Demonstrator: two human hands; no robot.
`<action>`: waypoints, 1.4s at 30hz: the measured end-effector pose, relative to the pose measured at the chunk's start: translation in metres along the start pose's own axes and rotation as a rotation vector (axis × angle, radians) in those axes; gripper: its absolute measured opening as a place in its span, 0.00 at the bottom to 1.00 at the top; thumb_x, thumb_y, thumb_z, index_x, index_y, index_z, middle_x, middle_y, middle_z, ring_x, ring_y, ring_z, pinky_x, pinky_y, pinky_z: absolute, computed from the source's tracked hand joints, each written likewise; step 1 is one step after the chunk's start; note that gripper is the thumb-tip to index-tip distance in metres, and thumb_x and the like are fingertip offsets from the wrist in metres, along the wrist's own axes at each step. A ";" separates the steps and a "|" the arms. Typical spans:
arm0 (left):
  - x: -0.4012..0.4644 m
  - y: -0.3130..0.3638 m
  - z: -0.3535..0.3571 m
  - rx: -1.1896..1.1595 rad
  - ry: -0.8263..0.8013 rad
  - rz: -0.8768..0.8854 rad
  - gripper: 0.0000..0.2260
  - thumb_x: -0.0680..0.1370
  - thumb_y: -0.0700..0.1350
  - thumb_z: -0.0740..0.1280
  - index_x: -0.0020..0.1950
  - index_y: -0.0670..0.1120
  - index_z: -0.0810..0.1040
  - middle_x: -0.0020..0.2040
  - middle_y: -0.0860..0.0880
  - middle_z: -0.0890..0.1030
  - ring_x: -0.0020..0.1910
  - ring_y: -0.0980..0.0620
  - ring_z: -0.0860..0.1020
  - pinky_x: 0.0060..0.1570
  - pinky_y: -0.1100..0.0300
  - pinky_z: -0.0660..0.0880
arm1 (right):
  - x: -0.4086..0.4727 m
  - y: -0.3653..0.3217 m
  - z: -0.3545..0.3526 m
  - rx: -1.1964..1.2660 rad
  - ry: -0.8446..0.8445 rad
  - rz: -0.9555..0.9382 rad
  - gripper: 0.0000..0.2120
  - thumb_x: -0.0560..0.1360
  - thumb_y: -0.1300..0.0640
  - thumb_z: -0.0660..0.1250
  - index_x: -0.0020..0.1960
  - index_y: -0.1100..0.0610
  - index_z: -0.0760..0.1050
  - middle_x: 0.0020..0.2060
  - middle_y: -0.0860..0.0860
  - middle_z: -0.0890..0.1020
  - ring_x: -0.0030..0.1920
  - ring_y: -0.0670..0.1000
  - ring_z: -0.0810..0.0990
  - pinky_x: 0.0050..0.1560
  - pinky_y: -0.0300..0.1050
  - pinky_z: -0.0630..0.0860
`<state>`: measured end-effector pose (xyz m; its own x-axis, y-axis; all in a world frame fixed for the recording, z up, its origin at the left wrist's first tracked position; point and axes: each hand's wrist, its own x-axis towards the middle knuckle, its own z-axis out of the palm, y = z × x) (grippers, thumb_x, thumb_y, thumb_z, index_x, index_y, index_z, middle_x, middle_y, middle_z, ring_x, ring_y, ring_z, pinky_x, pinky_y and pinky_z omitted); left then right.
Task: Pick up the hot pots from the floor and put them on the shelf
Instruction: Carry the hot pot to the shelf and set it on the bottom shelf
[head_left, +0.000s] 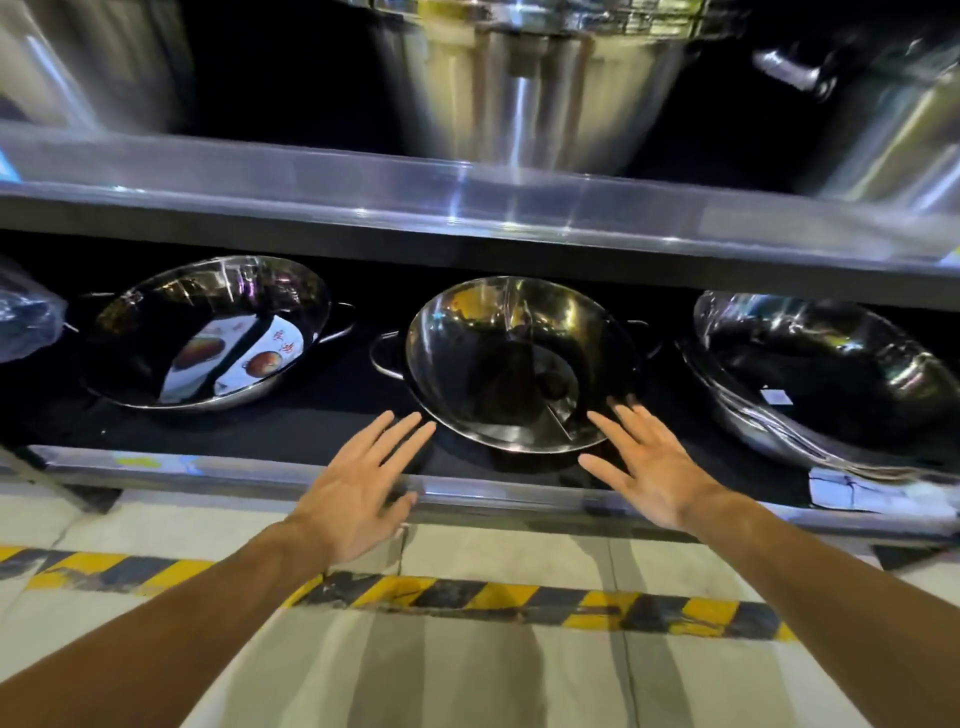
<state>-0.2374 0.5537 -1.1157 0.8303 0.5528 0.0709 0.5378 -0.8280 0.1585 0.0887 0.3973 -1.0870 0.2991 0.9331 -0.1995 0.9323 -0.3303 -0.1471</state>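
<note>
A shiny steel hot pot (519, 364) with a curved divider and two side handles rests tilted on the dark lower shelf (322, 421), in the middle. My left hand (358, 493) hovers open just left of its front rim, fingers spread, not touching it. My right hand (649, 467) is open at the pot's front right rim, fingertips at or very near the metal. A second hot pot (208, 332) with a printed label inside sits to the left. A stack of pots (826, 379) leans at the right.
The upper shelf (467, 208) carries large steel stockpots (524, 88) overhead. A plastic-wrapped item (26, 317) lies at the far left of the lower shelf. Below the shelf's steel front edge (493, 499) is pale floor with a yellow-and-black hazard stripe (467, 597).
</note>
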 end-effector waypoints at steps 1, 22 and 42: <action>-0.002 0.002 0.006 -0.011 0.003 0.014 0.35 0.81 0.56 0.59 0.80 0.56 0.40 0.82 0.55 0.46 0.80 0.51 0.42 0.79 0.51 0.49 | 0.001 0.001 0.003 -0.023 0.003 0.005 0.36 0.78 0.32 0.45 0.81 0.46 0.43 0.81 0.50 0.45 0.79 0.52 0.39 0.72 0.43 0.33; 0.026 -0.013 -0.002 0.114 -0.021 0.004 0.39 0.76 0.60 0.57 0.79 0.59 0.35 0.81 0.52 0.39 0.80 0.48 0.38 0.79 0.50 0.45 | -0.002 0.016 0.014 0.109 0.036 0.003 0.39 0.77 0.31 0.52 0.80 0.43 0.37 0.79 0.45 0.38 0.77 0.46 0.32 0.72 0.44 0.38; 0.017 -0.086 -0.007 0.194 -0.043 -0.633 0.35 0.80 0.65 0.46 0.79 0.52 0.32 0.81 0.44 0.36 0.79 0.37 0.37 0.76 0.41 0.41 | 0.023 -0.025 0.017 -0.032 0.115 -0.106 0.37 0.75 0.27 0.41 0.79 0.40 0.39 0.79 0.52 0.52 0.77 0.60 0.47 0.76 0.57 0.44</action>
<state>-0.2705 0.6350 -1.1212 0.3486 0.9371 -0.0177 0.9369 -0.3489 -0.0233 0.0688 0.4247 -1.1047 0.2180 0.9733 -0.0715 0.9655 -0.2258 -0.1300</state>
